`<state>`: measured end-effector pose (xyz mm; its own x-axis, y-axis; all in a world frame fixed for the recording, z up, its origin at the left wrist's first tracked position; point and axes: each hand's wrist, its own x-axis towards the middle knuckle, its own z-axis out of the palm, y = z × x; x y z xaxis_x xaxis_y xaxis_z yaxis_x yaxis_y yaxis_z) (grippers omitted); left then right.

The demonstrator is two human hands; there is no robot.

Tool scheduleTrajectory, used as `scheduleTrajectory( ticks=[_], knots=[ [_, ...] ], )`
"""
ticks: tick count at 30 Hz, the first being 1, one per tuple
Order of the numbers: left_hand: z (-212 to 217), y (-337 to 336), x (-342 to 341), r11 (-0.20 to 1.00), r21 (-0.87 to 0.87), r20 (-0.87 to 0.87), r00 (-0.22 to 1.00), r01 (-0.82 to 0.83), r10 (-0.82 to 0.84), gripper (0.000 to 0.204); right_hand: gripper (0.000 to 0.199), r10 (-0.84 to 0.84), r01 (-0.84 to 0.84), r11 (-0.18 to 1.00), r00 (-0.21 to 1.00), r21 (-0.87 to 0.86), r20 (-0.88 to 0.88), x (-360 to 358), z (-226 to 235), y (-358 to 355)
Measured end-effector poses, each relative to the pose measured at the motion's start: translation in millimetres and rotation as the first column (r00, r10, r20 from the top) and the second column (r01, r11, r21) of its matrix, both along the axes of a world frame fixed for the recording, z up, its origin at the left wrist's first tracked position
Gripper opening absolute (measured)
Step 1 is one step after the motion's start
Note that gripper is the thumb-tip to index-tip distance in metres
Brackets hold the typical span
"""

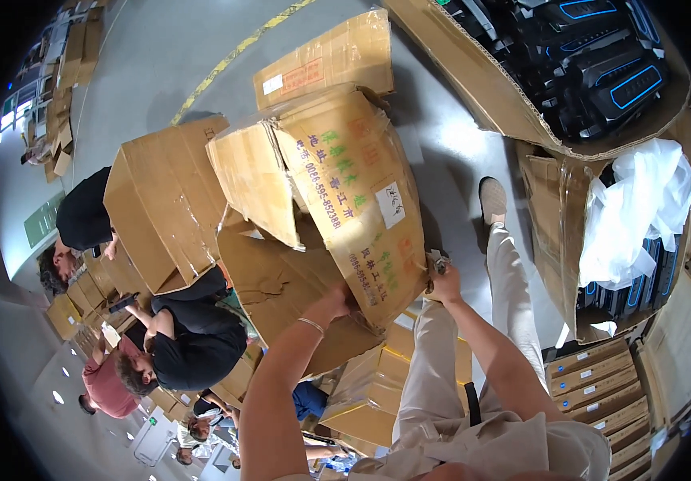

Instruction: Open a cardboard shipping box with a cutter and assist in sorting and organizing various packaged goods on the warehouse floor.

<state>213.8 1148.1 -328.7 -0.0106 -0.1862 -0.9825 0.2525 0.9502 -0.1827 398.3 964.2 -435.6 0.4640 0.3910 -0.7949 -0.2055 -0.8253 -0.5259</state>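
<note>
In front of me is a large, worn cardboard box (361,184), tilted, with printing and a white label on its side. Its flaps hang open toward the left. My left hand (337,305) is closed on the box's lower edge, by the opening, and its fingertips are partly hidden by the cardboard. At the box's lower right corner is my right hand (444,284), closed around a small silvery-grey thing (439,260) whose kind I cannot make out. That hand is close against the box's side.
More cardboard boxes (161,200) stand to the left, near several people. On the right, a large open carton (482,80) holds black parts with blue trim. Below it, another carton (550,232) holds white plastic sheeting (642,200). Flat cartons (602,393) are stacked at lower right.
</note>
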Motion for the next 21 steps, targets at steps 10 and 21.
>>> scheduleTrajectory(
  ticks=[10, 21],
  knots=[
    [116.3, 6.6, -19.0, 0.683, 0.339, 0.175, 0.756, -0.647, 0.63, 0.049, 0.021, 0.062, -0.061, 0.998, 0.99, 0.011, -0.124, 43.1, 83.7, 26.7],
    [397.1, 83.5, 11.9, 0.15, 0.98, 0.09, 0.963, -0.131, 0.254, 0.026, 0.008, 0.334, -0.309, 0.894, 0.942, 0.324, -0.023, 139.9, 319.5, 115.6]
  ],
)
